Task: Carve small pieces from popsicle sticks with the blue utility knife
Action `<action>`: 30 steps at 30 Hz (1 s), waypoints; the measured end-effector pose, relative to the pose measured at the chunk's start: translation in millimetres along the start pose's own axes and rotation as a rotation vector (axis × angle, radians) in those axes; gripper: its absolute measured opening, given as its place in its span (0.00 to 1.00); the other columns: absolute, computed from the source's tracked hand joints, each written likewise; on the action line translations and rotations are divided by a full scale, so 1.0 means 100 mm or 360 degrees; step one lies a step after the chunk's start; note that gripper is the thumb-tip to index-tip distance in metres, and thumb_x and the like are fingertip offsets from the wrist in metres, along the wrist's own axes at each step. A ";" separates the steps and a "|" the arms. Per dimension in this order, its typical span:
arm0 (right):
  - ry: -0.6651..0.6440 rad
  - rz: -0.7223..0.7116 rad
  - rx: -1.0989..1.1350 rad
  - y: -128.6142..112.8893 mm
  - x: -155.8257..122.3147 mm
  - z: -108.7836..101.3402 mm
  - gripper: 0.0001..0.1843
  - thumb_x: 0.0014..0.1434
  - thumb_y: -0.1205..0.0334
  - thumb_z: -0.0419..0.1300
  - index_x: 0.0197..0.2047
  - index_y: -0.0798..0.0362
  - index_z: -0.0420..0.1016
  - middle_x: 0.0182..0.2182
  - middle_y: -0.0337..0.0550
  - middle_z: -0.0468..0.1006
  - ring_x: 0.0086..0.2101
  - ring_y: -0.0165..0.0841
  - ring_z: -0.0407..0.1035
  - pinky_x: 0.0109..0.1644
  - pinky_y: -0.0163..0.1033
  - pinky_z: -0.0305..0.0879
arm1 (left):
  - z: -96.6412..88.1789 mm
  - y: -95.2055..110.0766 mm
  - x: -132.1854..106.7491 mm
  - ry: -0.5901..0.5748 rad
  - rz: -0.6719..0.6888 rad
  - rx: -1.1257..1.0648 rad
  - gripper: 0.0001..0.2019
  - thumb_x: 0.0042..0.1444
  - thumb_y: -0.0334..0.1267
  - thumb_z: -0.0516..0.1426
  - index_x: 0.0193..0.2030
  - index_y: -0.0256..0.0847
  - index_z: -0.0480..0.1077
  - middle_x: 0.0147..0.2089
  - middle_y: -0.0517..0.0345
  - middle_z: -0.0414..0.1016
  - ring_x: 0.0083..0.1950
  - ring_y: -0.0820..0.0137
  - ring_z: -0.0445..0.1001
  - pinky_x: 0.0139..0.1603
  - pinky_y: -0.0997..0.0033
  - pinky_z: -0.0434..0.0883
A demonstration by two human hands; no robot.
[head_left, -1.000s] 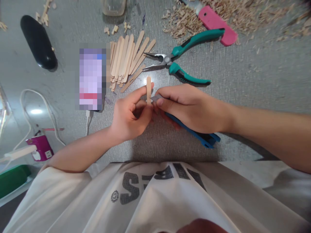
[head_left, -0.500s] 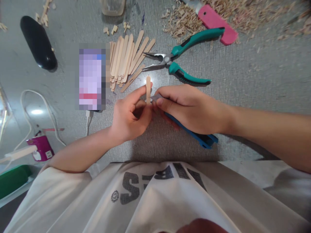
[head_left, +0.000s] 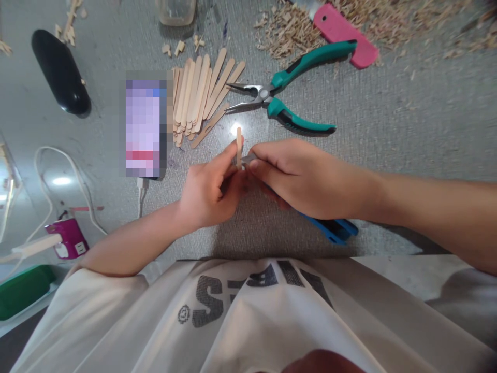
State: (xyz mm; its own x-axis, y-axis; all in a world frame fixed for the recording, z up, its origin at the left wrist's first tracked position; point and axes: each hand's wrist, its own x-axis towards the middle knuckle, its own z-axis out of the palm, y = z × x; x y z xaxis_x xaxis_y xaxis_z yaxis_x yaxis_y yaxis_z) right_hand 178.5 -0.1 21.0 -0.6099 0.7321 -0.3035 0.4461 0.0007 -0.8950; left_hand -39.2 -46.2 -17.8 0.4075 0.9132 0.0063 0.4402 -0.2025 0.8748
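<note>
My left hand (head_left: 209,189) pinches a wooden craft stick (head_left: 238,142) upright between thumb and fingers, above the grey table (head_left: 407,119). My right hand (head_left: 303,176) is closed around a blue-handled utility knife (head_left: 334,228), and the knife's grey blade (head_left: 247,158) rests against the stick's side near my left fingertips. The stick now shows its narrow edge. Both hands meet just below the pliers.
A pile of craft sticks (head_left: 198,96) lies beyond my hands beside a phone (head_left: 143,127) on a white cable. Teal-handled pliers (head_left: 291,101) lie open to the right of the pile. Wood shavings (head_left: 295,28), a pink tool (head_left: 344,33) and a black case (head_left: 60,70) lie farther back.
The stick has turned from face-on to edge-on in my left fingers. Both hands have stayed in the same spot, and the knife handle has shifted slightly.
</note>
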 end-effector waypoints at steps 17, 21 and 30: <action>-0.0221 -0.0141 0.0457 0.09 0.04 -0.03 0.23 0.79 0.73 0.55 0.29 0.51 0.70 0.18 0.30 0.68 0.18 0.25 0.62 0.25 0.36 0.58 | -0.01 -0.08 0.00 -0.0053 0.0031 -0.0513 0.26 0.78 0.40 0.57 0.80 0.44 0.70 0.34 0.60 0.86 0.27 0.70 0.84 0.30 0.71 0.84; -0.0203 -0.0252 0.0555 0.11 0.03 -0.03 0.23 0.82 0.68 0.55 0.31 0.51 0.72 0.21 0.31 0.71 0.19 0.24 0.65 0.28 0.33 0.63 | -0.01 -0.04 -0.01 -0.0064 -0.0133 -0.0737 0.26 0.78 0.44 0.58 0.79 0.43 0.71 0.34 0.59 0.84 0.27 0.68 0.84 0.29 0.69 0.85; -0.0098 -0.0276 0.0702 0.14 0.00 0.03 0.24 0.84 0.71 0.48 0.33 0.51 0.68 0.22 0.32 0.74 0.21 0.24 0.67 0.27 0.32 0.61 | 0.02 -0.01 0.00 0.0026 -0.0159 -0.0755 0.26 0.77 0.49 0.62 0.77 0.48 0.74 0.30 0.62 0.82 0.26 0.69 0.84 0.28 0.71 0.85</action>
State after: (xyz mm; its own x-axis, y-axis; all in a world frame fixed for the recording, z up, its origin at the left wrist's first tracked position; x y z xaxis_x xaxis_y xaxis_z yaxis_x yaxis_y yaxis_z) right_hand 182.6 -1.6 7.6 -0.6945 0.7049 -0.1441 0.0219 -0.1795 -0.9835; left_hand -38.1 -46.1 -19.4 0.3674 0.9262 -0.0848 0.0613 0.0669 0.9959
